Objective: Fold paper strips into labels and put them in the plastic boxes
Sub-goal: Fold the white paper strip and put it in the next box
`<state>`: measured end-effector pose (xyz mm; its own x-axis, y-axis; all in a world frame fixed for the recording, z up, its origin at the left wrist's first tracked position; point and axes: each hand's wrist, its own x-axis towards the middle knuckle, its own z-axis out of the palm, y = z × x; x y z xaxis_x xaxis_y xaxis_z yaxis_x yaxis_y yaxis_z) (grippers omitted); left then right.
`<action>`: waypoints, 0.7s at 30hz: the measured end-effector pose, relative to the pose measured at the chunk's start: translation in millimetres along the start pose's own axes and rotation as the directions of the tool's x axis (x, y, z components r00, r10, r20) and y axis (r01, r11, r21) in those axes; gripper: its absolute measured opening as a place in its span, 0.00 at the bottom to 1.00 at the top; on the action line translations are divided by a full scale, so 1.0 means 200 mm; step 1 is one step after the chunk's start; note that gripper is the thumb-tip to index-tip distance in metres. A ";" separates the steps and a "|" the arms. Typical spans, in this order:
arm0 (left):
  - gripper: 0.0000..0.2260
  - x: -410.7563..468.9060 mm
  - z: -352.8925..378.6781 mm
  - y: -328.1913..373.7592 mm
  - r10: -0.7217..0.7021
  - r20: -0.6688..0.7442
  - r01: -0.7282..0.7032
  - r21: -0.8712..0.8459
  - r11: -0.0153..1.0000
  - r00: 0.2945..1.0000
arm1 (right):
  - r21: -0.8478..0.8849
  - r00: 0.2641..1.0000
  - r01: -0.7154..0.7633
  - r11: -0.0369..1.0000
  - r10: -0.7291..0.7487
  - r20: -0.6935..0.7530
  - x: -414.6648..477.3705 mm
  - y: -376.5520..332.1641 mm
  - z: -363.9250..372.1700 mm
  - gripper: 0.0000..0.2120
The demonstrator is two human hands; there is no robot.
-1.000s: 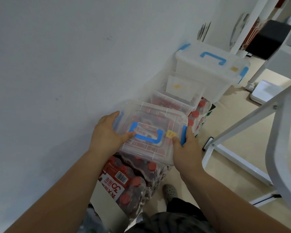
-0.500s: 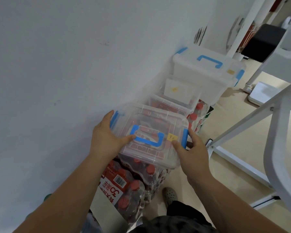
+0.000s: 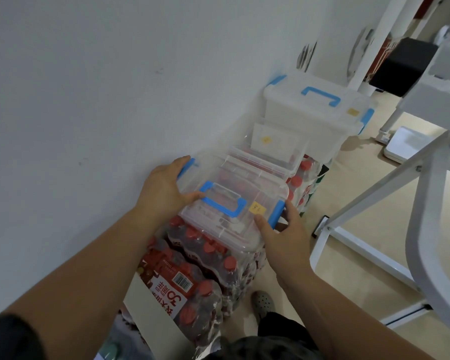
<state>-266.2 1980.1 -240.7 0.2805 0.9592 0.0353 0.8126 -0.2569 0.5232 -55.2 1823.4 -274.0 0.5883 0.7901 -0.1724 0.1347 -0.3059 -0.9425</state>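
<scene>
A clear plastic box (image 3: 247,188) with a blue handle and blue side latches sits on shrink-wrapped packs of red-capped bottles (image 3: 200,253) by the wall. A small yellow label (image 3: 257,208) lies on its lid near the right latch. My left hand (image 3: 164,188) grips the box's left end, thumb on the lid beside the handle. My right hand (image 3: 283,232) holds the right end, thumb on the lid and fingers by the blue latch. Behind it stand a second clear box (image 3: 276,149) with a yellow label and a larger white box (image 3: 312,107) with a blue handle.
A white wall (image 3: 115,87) runs close along the left. A white metal frame (image 3: 400,203) stands to the right over the beige floor. A white flat device (image 3: 405,144) lies on the floor farther back. My shoe (image 3: 263,302) shows below the bottle packs.
Both hands stay on the box's ends. My right hand has slid a little lower along the right end, and the view has shifted slightly.
</scene>
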 end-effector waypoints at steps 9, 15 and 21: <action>0.27 -0.22 -0.08 -0.04 0.100 -0.236 -0.087 0.066 0.994 0.967 | -0.253 0.967 0.234 0.939 -0.251 -0.037 -0.06 -0.15 0.04 0.35; 0.21 -0.62 -0.15 -0.28 -0.032 -0.302 0.060 0.083 0.995 0.953 | -0.192 0.777 0.625 0.756 -0.582 0.239 -0.23 -0.30 0.28 0.23; 0.22 -0.94 -0.11 -0.51 -0.344 -0.203 0.355 0.021 0.934 0.917 | -0.075 0.597 0.695 0.715 -0.516 0.614 -0.38 -0.21 0.59 0.17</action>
<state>-413.7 1828.4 -281.6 -0.1262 0.9917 0.0254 0.8700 0.0984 0.4832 -199.6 1837.9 -255.6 -0.2080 0.9559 0.2072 0.5650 0.2904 -0.7723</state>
